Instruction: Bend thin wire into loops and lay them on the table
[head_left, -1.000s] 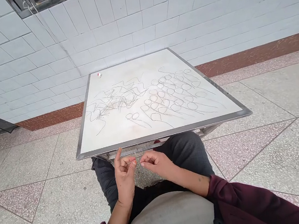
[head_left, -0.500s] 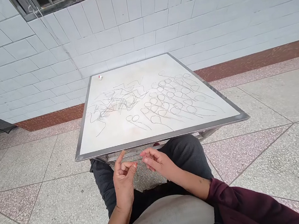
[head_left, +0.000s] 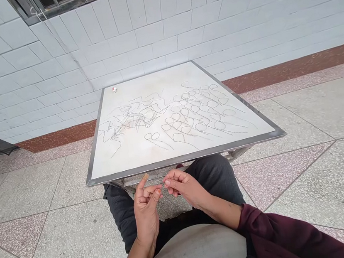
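Since the earlier frame, the left hand (head_left: pixel 146 216) has shifted slightly toward the right hand (head_left: pixel 192 189), and the gap between their fingertips looks narrower; the wires on the table (head_left: pixel 182 159) show no clear change. The wire (head_left: pixel 156 182) is in the air over the lap, just off the table's near edge and left of that edge's middle. The left thumb and a fingertip pinch it, another finger raised clear; the right thumb and fingertips close on what seems to be its other part.

The wire could slip out and drop between the lap and the near edge, since it is so thin and the pinch so small. Uneven pull from the two hands could kink it or bend it askew, and against the pale floor its end is easy to misjudge.

One visible stretch rises from the left fingertips toward the near edge, curving slightly; a faint strand stands by the right fingertips. Its long axis cannot be told with certainty, though it seems to run from hand to hand. Looped wires (head_left: pixel 184 137) lie toward the table's right edge, wavy wires (head_left: pixel 145 115) toward its left.
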A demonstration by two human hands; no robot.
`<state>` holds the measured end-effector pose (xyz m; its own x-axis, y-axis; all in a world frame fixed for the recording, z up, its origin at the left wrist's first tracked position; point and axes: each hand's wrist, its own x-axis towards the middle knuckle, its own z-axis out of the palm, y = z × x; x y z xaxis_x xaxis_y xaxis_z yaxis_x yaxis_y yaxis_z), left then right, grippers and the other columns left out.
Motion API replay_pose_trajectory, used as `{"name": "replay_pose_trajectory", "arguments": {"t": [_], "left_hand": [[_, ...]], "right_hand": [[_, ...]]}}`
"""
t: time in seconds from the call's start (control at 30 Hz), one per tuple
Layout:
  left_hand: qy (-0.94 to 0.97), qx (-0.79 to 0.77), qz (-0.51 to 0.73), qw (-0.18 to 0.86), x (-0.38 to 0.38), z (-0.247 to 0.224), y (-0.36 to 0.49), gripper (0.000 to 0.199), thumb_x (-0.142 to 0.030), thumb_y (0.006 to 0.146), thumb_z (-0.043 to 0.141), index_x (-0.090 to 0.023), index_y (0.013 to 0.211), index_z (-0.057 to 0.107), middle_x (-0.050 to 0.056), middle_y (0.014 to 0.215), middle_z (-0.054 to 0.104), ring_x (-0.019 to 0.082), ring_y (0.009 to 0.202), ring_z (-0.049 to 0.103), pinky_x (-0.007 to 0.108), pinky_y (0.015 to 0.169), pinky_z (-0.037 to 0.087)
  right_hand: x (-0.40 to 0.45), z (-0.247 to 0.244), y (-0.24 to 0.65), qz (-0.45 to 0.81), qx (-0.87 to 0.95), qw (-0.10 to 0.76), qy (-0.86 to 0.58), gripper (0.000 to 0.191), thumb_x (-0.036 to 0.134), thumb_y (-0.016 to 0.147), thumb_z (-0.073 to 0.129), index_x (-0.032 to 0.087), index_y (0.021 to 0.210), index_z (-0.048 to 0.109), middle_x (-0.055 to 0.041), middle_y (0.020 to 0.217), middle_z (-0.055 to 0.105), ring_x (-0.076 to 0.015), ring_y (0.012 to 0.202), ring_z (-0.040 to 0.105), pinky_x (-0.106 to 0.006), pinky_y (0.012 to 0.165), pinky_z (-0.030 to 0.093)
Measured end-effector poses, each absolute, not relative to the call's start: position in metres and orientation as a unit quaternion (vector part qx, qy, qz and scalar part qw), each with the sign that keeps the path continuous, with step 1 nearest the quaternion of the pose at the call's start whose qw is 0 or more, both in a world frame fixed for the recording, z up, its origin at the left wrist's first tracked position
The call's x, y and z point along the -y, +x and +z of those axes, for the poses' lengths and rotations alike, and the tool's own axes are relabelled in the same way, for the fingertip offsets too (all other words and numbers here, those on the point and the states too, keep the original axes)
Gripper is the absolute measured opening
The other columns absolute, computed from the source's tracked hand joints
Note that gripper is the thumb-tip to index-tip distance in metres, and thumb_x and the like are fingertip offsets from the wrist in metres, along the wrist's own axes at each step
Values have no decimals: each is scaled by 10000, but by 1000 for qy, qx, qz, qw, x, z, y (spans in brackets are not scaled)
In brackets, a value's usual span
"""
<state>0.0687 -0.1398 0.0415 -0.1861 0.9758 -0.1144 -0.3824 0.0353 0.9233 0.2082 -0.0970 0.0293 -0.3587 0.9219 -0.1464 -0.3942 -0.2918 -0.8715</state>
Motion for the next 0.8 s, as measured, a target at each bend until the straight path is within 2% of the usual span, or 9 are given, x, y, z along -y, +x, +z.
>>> {"name": "replay_pose_trajectory", "arguments": {"t": [0.3,0.47,0.67,0.8], "left_hand": [[308,-448,637,546,140,46,73,524,-234,769,715,-240,1261,534,-11,806,661,105,786,597,210,732,455],[321,-440,633,549,139,45,69,486,-231,799,686,-254,1259,533,-24,785,635,95,775,592,227,805,443],[372,-445,618,531,140,47,65,483,-202,817,664,-258,1270,503,-25,798,658,119,860,622,277,914,415],[388,-433,611,537,142,48,66,467,-195,821,656,-254,1258,499,-20,796,661,142,866,640,311,909,436]], "right_hand": [[98,32,208,727,384,452,-345,309,444,713,736,182,817,609,34,682,603,-75,541,525,-198,479,390],[100,34,208,749,362,448,-327,291,428,741,723,189,876,628,19,752,610,-80,605,530,-201,516,388],[102,36,208,766,357,444,-299,301,449,788,678,202,954,637,11,791,607,-81,637,533,-203,548,398],[103,36,208,770,350,434,-309,323,464,785,672,209,981,643,4,791,618,-88,620,535,-206,532,410]]}}
